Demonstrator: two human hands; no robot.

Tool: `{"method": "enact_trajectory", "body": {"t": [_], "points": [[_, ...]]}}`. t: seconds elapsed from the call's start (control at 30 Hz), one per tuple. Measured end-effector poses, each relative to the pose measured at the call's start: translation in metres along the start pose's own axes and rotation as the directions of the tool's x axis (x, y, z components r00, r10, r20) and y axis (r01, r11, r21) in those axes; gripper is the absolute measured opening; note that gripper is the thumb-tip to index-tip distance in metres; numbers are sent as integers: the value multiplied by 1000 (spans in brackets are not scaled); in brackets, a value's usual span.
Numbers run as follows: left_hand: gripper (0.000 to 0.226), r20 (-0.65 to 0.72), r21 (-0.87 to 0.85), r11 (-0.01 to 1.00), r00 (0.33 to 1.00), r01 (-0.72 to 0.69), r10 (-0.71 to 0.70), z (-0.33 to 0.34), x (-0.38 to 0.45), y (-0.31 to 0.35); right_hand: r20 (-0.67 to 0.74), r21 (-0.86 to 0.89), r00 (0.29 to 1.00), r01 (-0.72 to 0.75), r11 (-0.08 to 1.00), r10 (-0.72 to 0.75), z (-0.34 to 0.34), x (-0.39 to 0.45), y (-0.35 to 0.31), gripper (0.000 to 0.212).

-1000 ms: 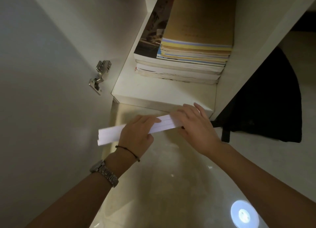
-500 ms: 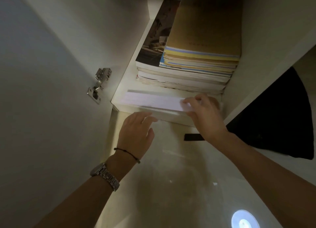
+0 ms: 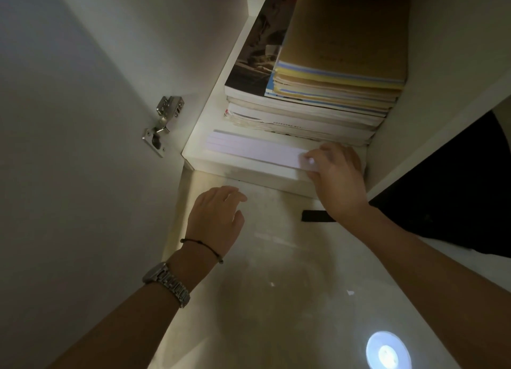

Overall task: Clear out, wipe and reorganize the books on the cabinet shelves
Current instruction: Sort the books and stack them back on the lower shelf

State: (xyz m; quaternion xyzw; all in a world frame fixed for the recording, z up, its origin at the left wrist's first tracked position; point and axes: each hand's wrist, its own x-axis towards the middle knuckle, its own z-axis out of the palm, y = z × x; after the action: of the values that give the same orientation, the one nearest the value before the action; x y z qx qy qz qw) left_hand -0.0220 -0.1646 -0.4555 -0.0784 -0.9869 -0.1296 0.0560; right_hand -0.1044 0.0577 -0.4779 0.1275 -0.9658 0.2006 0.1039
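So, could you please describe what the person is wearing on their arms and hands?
Both forearms are bare, with no sleeves in view. The left wrist carries a silver metal-link watch and, nearer the left hand, a thin dark cord bracelet with a small bead. The right hand and wrist show no rings, bands or gloves.

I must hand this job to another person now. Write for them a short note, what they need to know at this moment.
Left hand: open, holds nothing, below the shelf edge.
Right hand: grips the right end of the white book, which lies flat at the shelf front.
Book stack: lies behind it, at the back of the shelf.
Done: stack shelved, white book set down.
Left: release the white book, straighten it. Other shelves are not in view.
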Motion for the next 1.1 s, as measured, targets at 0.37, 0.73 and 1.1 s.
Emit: {"method": "enact_trajectory", "body": {"t": [0.37, 0.73, 1.1], "points": [[25, 103, 6, 999, 994, -48, 47, 9, -17, 21, -78, 26, 967, 245, 969, -242, -37, -97, 9, 10], [22, 154, -120, 967, 958, -223, 240, 28, -11, 107, -122, 43, 982, -137, 990, 141, -76, -162, 83, 18], [31, 260, -326, 922, 918, -208, 299, 35, 44, 220, -274, 300, 799, -457, 837, 535, -92, -142, 140, 33]]}}
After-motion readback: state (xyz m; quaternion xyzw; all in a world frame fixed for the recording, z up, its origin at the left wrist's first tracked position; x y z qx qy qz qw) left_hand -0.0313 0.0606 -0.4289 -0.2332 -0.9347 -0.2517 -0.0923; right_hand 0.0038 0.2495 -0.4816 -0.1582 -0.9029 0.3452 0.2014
